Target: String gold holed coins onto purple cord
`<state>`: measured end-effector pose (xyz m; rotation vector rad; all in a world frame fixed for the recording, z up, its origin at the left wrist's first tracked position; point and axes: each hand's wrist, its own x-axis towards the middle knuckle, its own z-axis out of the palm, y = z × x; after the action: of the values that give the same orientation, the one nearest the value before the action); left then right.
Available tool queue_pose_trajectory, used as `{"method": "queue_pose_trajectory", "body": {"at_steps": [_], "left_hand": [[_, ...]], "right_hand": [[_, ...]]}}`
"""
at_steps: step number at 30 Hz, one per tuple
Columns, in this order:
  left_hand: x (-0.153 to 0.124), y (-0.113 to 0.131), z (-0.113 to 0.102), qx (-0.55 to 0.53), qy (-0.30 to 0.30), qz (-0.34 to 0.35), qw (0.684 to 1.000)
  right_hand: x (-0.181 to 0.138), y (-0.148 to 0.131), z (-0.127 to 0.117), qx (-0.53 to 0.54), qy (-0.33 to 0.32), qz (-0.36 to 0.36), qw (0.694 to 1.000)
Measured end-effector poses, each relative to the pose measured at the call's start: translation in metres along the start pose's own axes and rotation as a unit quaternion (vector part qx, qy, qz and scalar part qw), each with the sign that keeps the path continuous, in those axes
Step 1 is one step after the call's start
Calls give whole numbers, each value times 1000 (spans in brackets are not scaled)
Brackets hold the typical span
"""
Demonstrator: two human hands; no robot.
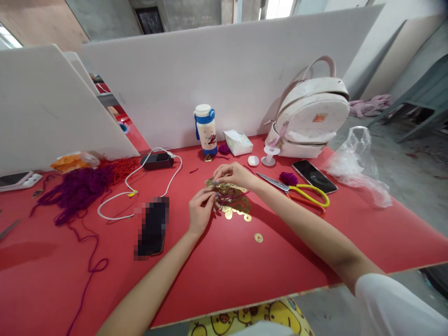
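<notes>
Over a pile of gold-coloured coins at the middle of the red table, both hands meet with their fingertips close together. My left hand is closed in a pinch at the pile's left side. Just above and beyond it, my right hand pinches too, reaching in from the right. What lies between the fingertips is too small to make out. Purple cord runs among the coins right under the fingers. One loose coin with a square centre lies nearer to me, apart from the pile.
Scissors with yellow and orange handles, purple yarn and a phone lie right. A bottle, tissue pack, white spool and backpack stand behind. Left are a dark phone, white cable and tangled purple yarn.
</notes>
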<state>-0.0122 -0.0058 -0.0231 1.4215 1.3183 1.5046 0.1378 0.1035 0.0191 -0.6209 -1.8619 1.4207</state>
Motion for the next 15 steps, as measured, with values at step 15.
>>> {"method": "queue_pose_trajectory", "body": {"at_steps": [15], "left_hand": [[1,-1,0,20,-34,-19,999]], "right_hand": [[-17,-78,-29,-8,280,-231,932]]}}
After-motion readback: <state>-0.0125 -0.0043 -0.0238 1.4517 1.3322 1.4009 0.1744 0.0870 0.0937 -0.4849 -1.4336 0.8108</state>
